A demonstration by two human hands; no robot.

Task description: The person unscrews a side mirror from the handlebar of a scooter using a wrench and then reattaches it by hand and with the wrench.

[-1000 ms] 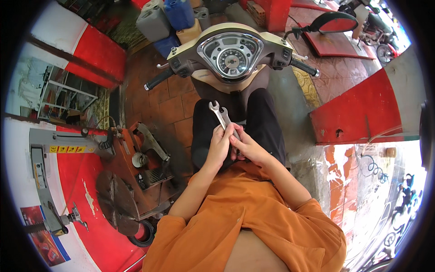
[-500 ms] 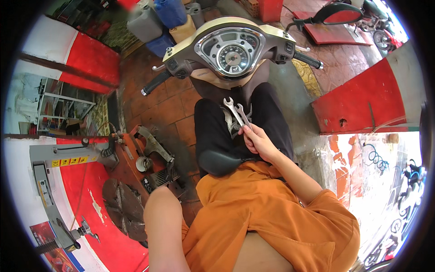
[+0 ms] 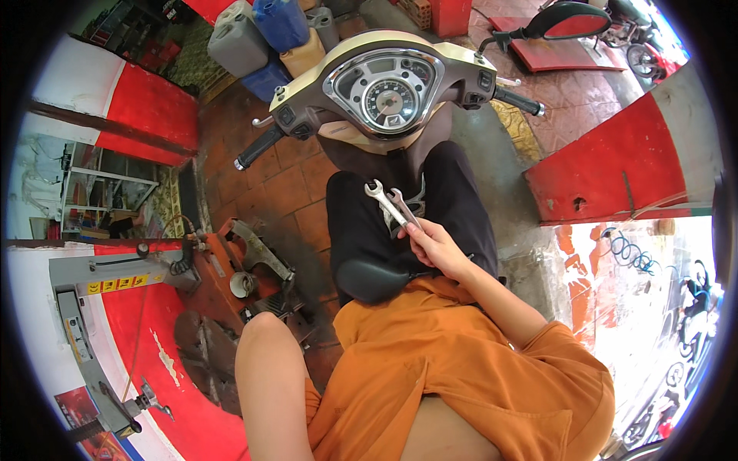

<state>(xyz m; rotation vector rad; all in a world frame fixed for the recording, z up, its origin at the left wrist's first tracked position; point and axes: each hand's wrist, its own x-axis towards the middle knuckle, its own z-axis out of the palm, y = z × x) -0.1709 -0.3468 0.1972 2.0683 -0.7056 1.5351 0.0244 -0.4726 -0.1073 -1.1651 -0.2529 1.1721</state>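
Observation:
Over my lap, my right hand (image 3: 437, 247) is closed around two open-end wrenches (image 3: 384, 203). Their open jaws point away from me and slightly left, above the gap between my black-trousered thighs. A black rear-view mirror (image 3: 372, 282) rests across my lap, just left of that hand, its stem reaching toward my wrist. Only my bent left arm (image 3: 269, 376) shows, at the lower left; my left hand is out of sight. In front of my knees stands the scooter's handlebar (image 3: 384, 96), with a round speedometer and a grip on each side.
To the left stand a red machine (image 3: 223, 269) and a grey metal arm (image 3: 115, 269) by the wall. Plastic jugs (image 3: 280, 23) are stacked beyond the handlebar. A red-and-grey panel (image 3: 615, 157) rises at the right. Another mirror (image 3: 569, 21) sticks up at the far right.
The wrenches have tilted further left and come slightly lower in view, still in my right hand. The whole view has shifted a little.

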